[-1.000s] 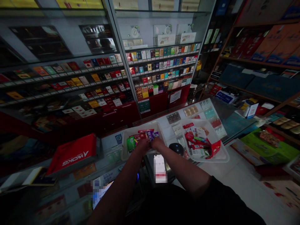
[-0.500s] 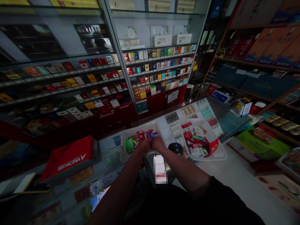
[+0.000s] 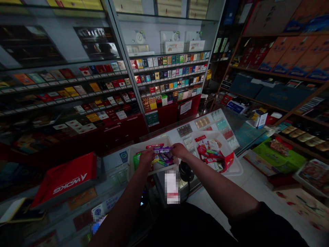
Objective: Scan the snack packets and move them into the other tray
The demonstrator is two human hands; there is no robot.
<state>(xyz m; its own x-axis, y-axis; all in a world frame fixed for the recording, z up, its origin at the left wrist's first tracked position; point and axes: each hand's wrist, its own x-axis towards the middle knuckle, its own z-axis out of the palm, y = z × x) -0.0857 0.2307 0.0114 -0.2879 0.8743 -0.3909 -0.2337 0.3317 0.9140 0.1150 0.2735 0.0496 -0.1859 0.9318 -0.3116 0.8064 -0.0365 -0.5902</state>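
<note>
Both my hands are in a white tray (image 3: 133, 150) of small coloured packets on the glass counter. My left hand (image 3: 145, 160) is curled down over the packets at the tray's left, next to a green packet (image 3: 136, 159). My right hand (image 3: 179, 150) is at the tray's right edge, its fingers pinched on the end of a purple packet (image 3: 164, 150) that lies across the pile. What the left fingers hold is hidden in the dim light.
A second white tray (image 3: 235, 168) of red and white packets sits to the right. A black round device (image 3: 185, 170) and a lit phone (image 3: 171, 187) lie near me. A red box (image 3: 64, 179) rests at left. Shelves of cigarette packs (image 3: 167, 73) stand behind the counter.
My hands, close together over the tray a second ago, have spread apart, the left going left and the right going right with the purple packet. The view has shifted slightly.
</note>
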